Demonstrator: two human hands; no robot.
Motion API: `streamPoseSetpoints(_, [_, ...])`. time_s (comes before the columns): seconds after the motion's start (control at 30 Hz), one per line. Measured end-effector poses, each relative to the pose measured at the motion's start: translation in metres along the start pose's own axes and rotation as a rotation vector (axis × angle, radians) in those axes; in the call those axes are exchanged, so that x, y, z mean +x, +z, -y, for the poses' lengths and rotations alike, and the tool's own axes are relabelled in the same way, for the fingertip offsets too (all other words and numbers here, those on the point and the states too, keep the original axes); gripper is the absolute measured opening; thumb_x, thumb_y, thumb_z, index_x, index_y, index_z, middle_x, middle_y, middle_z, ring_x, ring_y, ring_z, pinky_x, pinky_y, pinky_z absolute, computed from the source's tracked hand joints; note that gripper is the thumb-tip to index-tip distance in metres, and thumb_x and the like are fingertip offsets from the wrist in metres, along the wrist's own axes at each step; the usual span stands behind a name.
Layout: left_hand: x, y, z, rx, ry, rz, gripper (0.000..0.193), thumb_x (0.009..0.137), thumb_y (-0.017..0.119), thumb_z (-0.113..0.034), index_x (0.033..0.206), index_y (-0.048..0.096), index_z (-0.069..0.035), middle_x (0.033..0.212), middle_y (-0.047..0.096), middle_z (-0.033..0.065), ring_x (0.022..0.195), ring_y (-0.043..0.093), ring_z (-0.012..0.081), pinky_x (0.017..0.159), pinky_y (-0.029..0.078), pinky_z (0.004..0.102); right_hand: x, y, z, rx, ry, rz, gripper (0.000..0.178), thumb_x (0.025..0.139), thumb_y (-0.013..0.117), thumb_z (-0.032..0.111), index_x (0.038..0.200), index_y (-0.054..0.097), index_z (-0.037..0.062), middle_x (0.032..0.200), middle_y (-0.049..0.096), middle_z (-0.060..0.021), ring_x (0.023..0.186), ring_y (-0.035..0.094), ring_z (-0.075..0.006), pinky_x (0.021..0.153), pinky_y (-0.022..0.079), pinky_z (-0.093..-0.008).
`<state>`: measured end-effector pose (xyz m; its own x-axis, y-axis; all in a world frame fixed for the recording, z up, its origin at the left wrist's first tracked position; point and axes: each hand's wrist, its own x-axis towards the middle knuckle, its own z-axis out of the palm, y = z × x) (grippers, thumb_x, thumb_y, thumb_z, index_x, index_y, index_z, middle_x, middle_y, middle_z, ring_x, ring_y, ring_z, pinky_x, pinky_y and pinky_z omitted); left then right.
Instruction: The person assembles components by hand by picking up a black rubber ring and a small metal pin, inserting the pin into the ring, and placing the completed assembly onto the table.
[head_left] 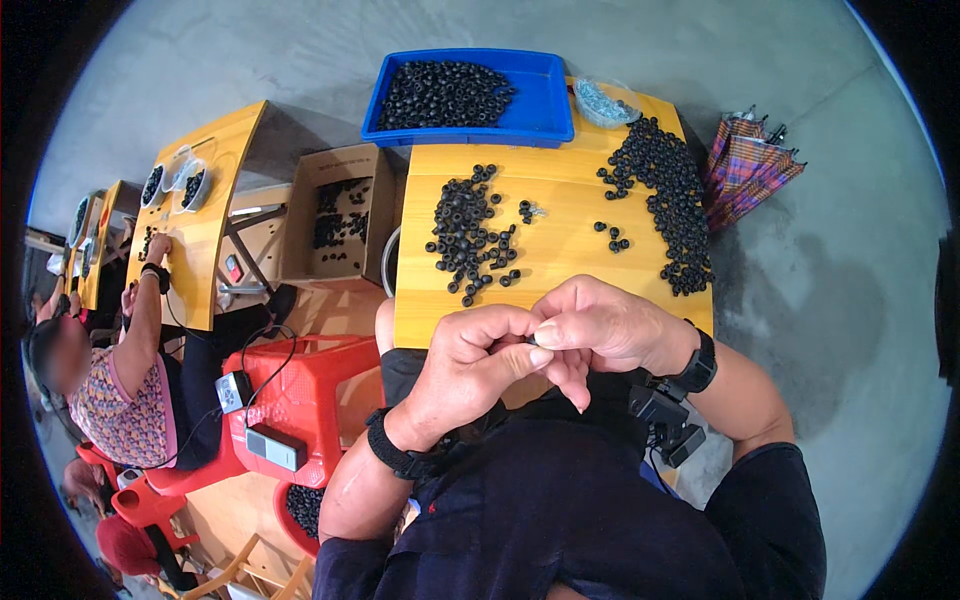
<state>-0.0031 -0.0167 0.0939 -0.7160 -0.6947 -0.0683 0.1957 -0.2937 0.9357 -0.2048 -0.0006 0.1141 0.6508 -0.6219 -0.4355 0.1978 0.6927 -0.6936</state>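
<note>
My left hand and my right hand meet above the table's near edge, fingertips pressed together. Between them shows a sliver of a small black round part, mostly hidden by the thumbs and fingers. On the yellow wooden table, a loose heap of small black ring-like parts lies at the left and a larger spread of them at the right. Two small groups sit in the middle, one with clear or silvery bits beside it.
A blue tray of black parts and a clear bowl of pale small pieces stand at the far edge. A cardboard box and red stools are at the left, where a person works. Umbrellas lean at the right.
</note>
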Motion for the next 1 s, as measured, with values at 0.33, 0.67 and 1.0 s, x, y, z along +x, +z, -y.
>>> streamPoseSetpoints(0.33, [0.003,-0.001,-0.009,0.124,0.054,0.058,0.011,0.087,0.062,-0.001,0.098,0.063,0.003,0.086,0.066,0.0042,0.081,0.060,0.0082,0.073,0.049,0.0222,-0.004,0.008,0.003,-0.026,0.027,0.066,0.041,0.094,0.051,0.036,0.082,0.057,-0.0027,0.059,0.055,-0.0058,0.042,0.058,-0.0154,0.041,0.050,-0.0246])
streamPoseSetpoints(0.67, [0.002,-0.005,-0.012,0.262,0.143,0.098,0.014,0.086,0.066,-0.003,0.099,0.064,0.002,0.087,0.066,0.0037,0.081,0.061,0.0081,0.072,0.048,0.0224,-0.004,0.023,-0.011,-0.131,-0.142,-0.073,0.030,0.094,0.046,0.023,0.078,0.053,-0.0011,0.054,0.046,0.0004,0.038,0.049,-0.0096,0.041,0.049,-0.0271])
streamPoseSetpoints(1.0, [-0.001,-0.023,0.044,0.008,-0.114,-0.108,0.031,0.082,0.066,0.001,0.112,0.058,0.003,0.075,0.058,0.0003,0.065,0.053,0.0071,0.061,0.046,0.0222,0.025,-0.032,-0.059,-0.235,-0.055,-0.350,0.037,0.095,0.051,0.031,0.073,0.053,0.0014,0.057,0.048,-0.0014,0.038,0.046,-0.0103,0.044,0.050,-0.0298])
